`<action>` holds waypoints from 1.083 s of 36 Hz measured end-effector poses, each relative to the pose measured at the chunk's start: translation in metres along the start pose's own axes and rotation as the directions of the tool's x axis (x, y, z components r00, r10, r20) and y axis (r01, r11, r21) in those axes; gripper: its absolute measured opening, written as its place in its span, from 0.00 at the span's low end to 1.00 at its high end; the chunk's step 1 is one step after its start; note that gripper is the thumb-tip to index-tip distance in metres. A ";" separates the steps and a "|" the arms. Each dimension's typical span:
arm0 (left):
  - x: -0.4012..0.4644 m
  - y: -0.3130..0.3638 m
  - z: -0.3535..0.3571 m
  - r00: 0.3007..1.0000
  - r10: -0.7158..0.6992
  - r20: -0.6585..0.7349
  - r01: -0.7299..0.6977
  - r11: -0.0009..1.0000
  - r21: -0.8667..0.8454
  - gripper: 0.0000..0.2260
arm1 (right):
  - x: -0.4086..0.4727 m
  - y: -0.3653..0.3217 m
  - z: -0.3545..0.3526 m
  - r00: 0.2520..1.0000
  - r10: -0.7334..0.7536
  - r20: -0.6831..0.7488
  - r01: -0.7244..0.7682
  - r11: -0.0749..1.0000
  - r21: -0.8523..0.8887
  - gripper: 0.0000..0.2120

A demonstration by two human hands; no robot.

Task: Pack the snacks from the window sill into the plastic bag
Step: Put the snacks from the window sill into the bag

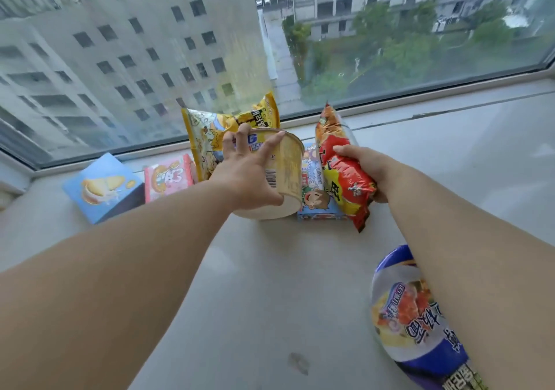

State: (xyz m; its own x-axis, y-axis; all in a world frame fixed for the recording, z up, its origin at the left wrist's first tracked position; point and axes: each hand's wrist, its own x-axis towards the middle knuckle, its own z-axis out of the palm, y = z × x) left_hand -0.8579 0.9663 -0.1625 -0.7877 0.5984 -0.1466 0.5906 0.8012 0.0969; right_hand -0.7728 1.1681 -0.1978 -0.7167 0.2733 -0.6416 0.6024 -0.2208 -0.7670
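My left hand grips a yellow paper cup of snacks, tilted on its side above the sill. My right hand holds a red crinkly snack packet by its side. Behind the cup a yellow snack bag leans against the window glass. A blue box with a cartoon boy stands between the cup and the red packet. A pink box and a light blue box with a cake picture sit at the left. No plastic bag is in sight.
The grey window sill runs along the glass. A blue and purple noodle bowl lies near the front right, partly under my right forearm. The window frame borders the sill at the back.
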 end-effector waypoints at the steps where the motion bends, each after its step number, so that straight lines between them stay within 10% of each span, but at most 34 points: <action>1: -0.001 -0.001 0.000 1.000 -0.001 0.003 0.001 1.000 -0.004 0.49 | 0.002 0.000 0.007 1.000 -0.007 0.026 0.007 1.000 -0.010 0.22; 19: -0.089 -0.009 -0.012 0.985 -0.121 0.125 0.127 0.991 -0.044 0.49 | -0.066 0.027 0.048 0.991 -0.023 -0.132 0.007 0.993 -0.118 0.31; 26: -0.166 -0.002 -0.043 0.967 -0.253 -0.004 0.245 0.941 -0.232 0.47 | -0.159 0.023 0.053 0.977 -0.207 -0.059 0.180 0.935 -0.305 0.20; 39: -0.371 -0.049 -0.148 0.897 -0.139 -0.419 0.037 0.970 -0.241 0.46 | -0.351 0.054 0.129 0.964 -0.254 0.074 0.226 0.936 0.268 0.33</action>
State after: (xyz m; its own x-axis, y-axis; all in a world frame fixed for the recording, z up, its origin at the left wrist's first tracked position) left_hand -0.6205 0.7063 0.0331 -0.8623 0.4300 0.2675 0.5009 0.8018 0.3259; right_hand -0.5335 0.9390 -0.0150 -0.8702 0.2501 -0.4244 0.3080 -0.3961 -0.8650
